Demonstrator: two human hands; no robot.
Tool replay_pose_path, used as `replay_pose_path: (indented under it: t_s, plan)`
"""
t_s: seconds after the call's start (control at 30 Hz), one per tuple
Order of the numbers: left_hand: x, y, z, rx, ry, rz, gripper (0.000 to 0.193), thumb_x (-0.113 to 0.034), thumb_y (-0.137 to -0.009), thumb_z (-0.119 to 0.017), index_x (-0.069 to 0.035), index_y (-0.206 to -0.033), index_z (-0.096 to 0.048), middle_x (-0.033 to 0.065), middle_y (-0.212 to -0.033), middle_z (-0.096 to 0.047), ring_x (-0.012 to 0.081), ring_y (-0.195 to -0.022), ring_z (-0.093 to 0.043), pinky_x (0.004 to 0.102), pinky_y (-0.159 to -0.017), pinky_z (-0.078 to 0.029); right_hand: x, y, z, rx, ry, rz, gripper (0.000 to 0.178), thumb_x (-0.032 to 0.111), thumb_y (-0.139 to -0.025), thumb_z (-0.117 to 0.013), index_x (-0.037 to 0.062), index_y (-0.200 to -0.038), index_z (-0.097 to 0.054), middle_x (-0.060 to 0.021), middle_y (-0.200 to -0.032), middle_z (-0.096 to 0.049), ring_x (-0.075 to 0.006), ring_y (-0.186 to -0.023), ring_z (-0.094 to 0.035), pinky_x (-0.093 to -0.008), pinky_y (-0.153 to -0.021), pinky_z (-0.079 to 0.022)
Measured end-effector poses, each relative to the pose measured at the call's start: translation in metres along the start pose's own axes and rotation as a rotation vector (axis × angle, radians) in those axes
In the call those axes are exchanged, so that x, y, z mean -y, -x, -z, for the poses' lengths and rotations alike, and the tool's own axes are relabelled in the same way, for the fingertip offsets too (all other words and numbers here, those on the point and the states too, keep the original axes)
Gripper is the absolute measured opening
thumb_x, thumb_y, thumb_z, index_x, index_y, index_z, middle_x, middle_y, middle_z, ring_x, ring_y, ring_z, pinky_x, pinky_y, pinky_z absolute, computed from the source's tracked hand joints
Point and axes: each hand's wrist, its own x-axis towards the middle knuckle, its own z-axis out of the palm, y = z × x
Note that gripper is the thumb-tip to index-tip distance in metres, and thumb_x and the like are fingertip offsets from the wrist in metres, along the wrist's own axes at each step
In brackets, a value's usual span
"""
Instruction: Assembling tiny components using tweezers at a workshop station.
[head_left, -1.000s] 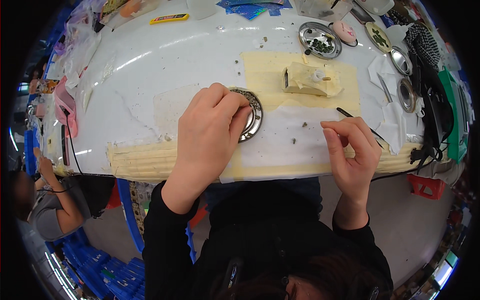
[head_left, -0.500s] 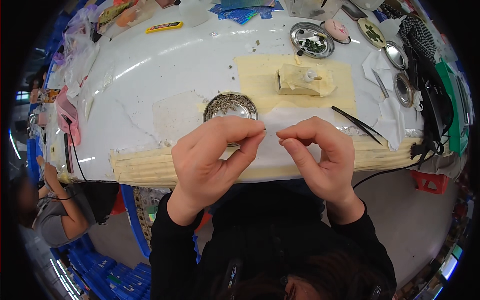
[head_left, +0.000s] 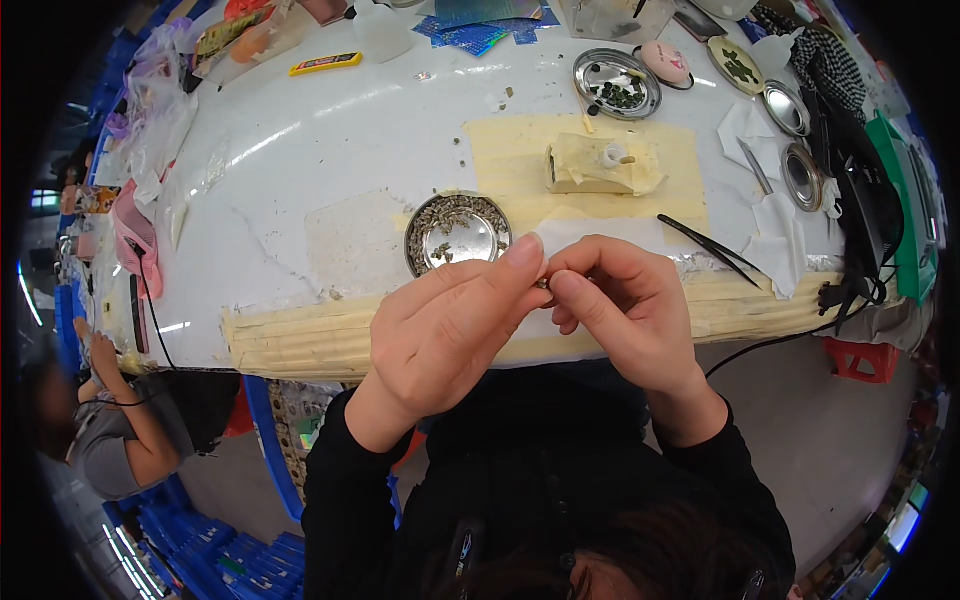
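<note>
My left hand (head_left: 440,335) and my right hand (head_left: 630,315) meet above the table's near edge, fingertips touching. Between the pinched fingertips shows a tiny gold-brown piece (head_left: 542,283), mostly covered by the fingers and too small to name. Both hands appear closed on it. Just beyond my left hand stands a round metal dish (head_left: 470,241) with many small grey-brown bits around its inner wall. To the right of my right hand lie black tweezers (head_left: 705,247), apart from the fingers.
A tape-wrapped block (head_left: 590,175) with a small white cup on top stands on yellow tape. Farther back is a metal dish of dark green bits (head_left: 618,84). A yellow box cutter (head_left: 326,64) lies far left. Another person (head_left: 125,430) sits at left.
My hands, apart before, have come together at the fingertips. The left has shifted right and turned, uncovering more of the dish; the gold-brown piece now shows between the fingers.
</note>
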Motion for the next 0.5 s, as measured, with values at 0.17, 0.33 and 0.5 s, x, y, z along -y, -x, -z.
replay_pose_path:
  t_s: [0.17,0.33,0.5]
  plan:
    - [0.001,0.001,-0.001,-0.001,0.006,-0.017,0.055,0.009,-0.070,-0.077,0.008,-0.120,-0.055,0.0191,-0.105,-0.068,0.0255,-0.072,-0.068,0.0303,-0.061,-0.057,0.000,-0.001,0.006,0.054,-0.077,-0.052,0.013,0.012,-0.092,-0.063,-0.0007,-0.092,-0.063,-0.0018,-0.079,-0.063,-0.0043,-0.068,-0.057,-0.0185,-0.059,-0.046]
    - [-0.005,0.002,0.000,0.011,0.125,0.189,0.052,0.004,-0.072,-0.078,0.005,-0.119,-0.057,0.0178,-0.101,-0.069,0.0224,-0.073,-0.069,0.0292,-0.062,-0.056,-0.003,-0.002,0.008,0.095,-0.166,-0.039,0.012,0.012,-0.092,-0.062,-0.0002,-0.092,-0.062,-0.0024,-0.079,-0.063,-0.0043,-0.068,-0.057,-0.0187,-0.060,-0.046]
    - [-0.001,-0.002,0.004,0.094,0.279,0.390,0.030,0.002,-0.074,-0.077,0.000,-0.103,-0.068,0.0114,-0.087,-0.069,0.0175,-0.071,-0.067,0.0260,-0.063,-0.053,-0.001,-0.003,0.007,0.065,-0.186,-0.030,0.012,0.012,-0.093,-0.061,-0.0002,-0.092,-0.061,-0.0028,-0.080,-0.063,-0.0044,-0.067,-0.055,-0.0191,-0.061,-0.046]
